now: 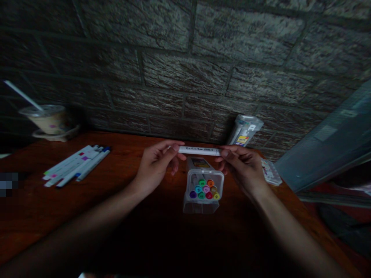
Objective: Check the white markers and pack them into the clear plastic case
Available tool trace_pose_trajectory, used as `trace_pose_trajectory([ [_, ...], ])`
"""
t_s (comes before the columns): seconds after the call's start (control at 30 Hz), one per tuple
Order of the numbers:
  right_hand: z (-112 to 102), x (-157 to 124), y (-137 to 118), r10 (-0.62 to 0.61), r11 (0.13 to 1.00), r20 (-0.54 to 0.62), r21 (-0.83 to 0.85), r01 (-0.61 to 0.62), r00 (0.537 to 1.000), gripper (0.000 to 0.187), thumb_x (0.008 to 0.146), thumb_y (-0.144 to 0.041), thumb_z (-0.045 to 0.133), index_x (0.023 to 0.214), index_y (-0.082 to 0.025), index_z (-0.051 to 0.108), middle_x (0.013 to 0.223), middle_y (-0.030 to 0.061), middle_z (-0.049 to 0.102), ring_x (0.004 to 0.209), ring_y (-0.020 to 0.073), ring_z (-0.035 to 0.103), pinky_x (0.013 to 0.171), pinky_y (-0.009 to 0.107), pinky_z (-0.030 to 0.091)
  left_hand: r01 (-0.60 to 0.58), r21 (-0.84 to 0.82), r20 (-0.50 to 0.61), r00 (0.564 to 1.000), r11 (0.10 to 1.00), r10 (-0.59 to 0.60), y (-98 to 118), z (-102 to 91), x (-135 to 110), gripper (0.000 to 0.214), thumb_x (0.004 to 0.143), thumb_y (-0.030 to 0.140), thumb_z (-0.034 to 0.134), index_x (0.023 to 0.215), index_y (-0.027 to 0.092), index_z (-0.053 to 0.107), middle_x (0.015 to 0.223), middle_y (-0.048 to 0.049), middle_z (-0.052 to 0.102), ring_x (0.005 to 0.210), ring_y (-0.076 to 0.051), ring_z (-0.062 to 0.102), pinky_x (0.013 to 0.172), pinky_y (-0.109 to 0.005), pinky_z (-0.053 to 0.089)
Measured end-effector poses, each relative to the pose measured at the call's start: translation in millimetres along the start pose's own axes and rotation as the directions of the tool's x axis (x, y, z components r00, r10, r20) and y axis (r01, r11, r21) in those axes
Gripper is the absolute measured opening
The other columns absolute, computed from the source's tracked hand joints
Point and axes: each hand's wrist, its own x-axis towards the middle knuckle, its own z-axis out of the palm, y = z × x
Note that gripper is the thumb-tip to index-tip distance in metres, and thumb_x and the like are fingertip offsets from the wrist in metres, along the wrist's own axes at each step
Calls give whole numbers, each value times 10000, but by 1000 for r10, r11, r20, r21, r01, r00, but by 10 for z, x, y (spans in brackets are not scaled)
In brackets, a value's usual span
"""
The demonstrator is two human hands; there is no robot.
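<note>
A white marker [198, 151] is held level between both of my hands, above an open clear plastic case [203, 189]. My left hand [156, 164] pinches the marker's left end with thumb and fingers. My right hand [242, 166] pinches its right end. The case stands on the dark wooden table [116, 216] and holds several markers upright, their coloured caps showing purple, green, orange, pink and yellow.
Several white markers [75, 165] lie in a row at the left of the table. A cup with a straw [48, 119] stands at the far left by the brick wall. Another clear marker case [245, 131] leans against the wall, a flat packet [271, 172] beside it.
</note>
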Motion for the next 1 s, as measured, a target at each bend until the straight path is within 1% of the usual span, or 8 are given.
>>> trace_pose_trajectory([
  [0.13,-5,1,28,-22,999,2,-41,22,1000,166,768,-319,905,897,-236,841,680,24,786,502,121,664,435,221,522,-8,41,13,1000,999,8,-15,-1,0,212,863,309,808,1020,172,775,729,-32,750,447,-81,552,400,-198,439],
  [0.3,-3,-5,48,-50,993,-5,-103,49,999,177,746,-304,921,872,-234,819,627,1,754,493,119,647,439,230,524,-9,102,18,1000,995,7,-5,5,-22,224,827,290,840,992,158,768,714,-24,743,439,-77,559,401,-190,436],
  [0.5,34,-21,42,-98,978,-1,-187,97,995,197,725,-288,930,809,-245,757,626,-21,732,454,107,579,412,248,479,-24,161,53,998,987,16,-9,9,-37,186,796,259,861,915,171,747,634,9,690,447,-82,557,416,-190,435],
  [0.67,54,-37,29,-120,971,-1,-207,117,993,237,682,-280,951,776,-254,735,611,-36,700,440,99,537,395,244,441,-77,210,69,996,975,64,-13,17,-41,164,791,242,863,883,178,743,642,13,677,467,-83,553,427,-196,426],
  [0.77,41,-39,44,-122,969,-2,-217,118,993,205,711,-303,935,802,-260,756,648,-27,720,459,106,554,410,252,462,-96,223,60,995,970,84,-2,28,-39,159,779,243,867,846,175,740,631,14,668,466,-85,547,422,-198,415],
  [0.83,24,-35,63,-122,968,3,-221,119,993,170,751,-325,910,849,-264,785,666,-17,731,473,112,570,416,256,470,-88,225,56,995,970,78,4,29,-38,165,778,256,867,846,174,740,639,10,677,461,-85,547,420,-198,417],
  [0.93,1,-31,84,-113,971,3,-211,111,994,146,799,-347,877,900,-266,810,646,-12,727,479,120,587,421,260,481,-62,226,45,998,972,53,1,15,-42,187,814,301,842,915,170,755,672,-11,709,455,-91,558,421,-203,428],
  [1.0,-1,-32,82,-112,973,1,-204,109,994,138,800,-340,879,896,-267,812,632,-15,725,469,117,585,423,258,485,-57,229,43,998,972,49,-7,5,-46,204,845,324,816,964,167,762,696,-27,726,460,-96,565,428,-208,434],
])
